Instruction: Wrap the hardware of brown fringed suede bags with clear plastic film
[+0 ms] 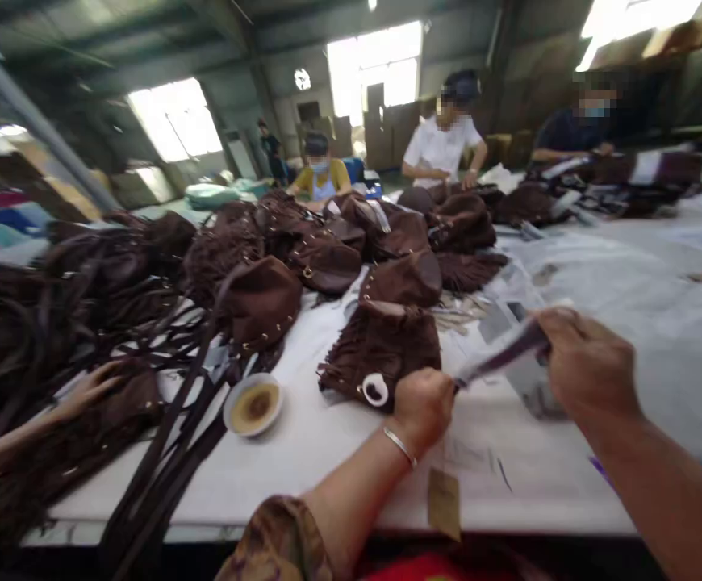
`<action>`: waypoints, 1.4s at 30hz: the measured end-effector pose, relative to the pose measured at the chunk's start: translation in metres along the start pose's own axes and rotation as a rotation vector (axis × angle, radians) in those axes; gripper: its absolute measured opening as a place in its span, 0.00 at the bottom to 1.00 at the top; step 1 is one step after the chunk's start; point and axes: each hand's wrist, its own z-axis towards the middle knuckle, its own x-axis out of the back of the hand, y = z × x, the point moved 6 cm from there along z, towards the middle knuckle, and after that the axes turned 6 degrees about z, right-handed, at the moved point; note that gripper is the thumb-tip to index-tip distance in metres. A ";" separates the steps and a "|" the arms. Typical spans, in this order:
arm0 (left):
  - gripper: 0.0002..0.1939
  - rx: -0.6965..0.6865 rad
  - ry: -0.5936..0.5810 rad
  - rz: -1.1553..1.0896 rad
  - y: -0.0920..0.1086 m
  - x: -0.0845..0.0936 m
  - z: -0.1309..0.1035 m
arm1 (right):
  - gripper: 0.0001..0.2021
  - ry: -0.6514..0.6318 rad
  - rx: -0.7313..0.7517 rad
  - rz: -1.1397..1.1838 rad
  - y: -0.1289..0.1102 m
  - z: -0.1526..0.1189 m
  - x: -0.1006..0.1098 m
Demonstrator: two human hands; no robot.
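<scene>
Between my two hands a dark strip [502,353] is stretched over the white table, slanting up to the right. My left hand [422,410], with a silver bangle at the wrist, is closed on its lower end. The upper end is in my right hand [590,363], whose fingers are also closed. Just beyond my left hand lies a brown fringed bag [381,347], with a round white piece [375,390] on it. A bowl of yellowish-brown liquid [254,405] stands to the left.
Piles of brown bags [327,242] and long straps [169,452] cover the table's left and middle. A co-worker's hand [94,387] rests on a bag at the left. Several people work across the table. A brown tag [444,502] lies at the near edge.
</scene>
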 end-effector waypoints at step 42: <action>0.08 0.198 -0.234 -0.204 -0.023 -0.004 -0.006 | 0.13 -0.610 0.559 -0.380 0.035 -0.120 -0.031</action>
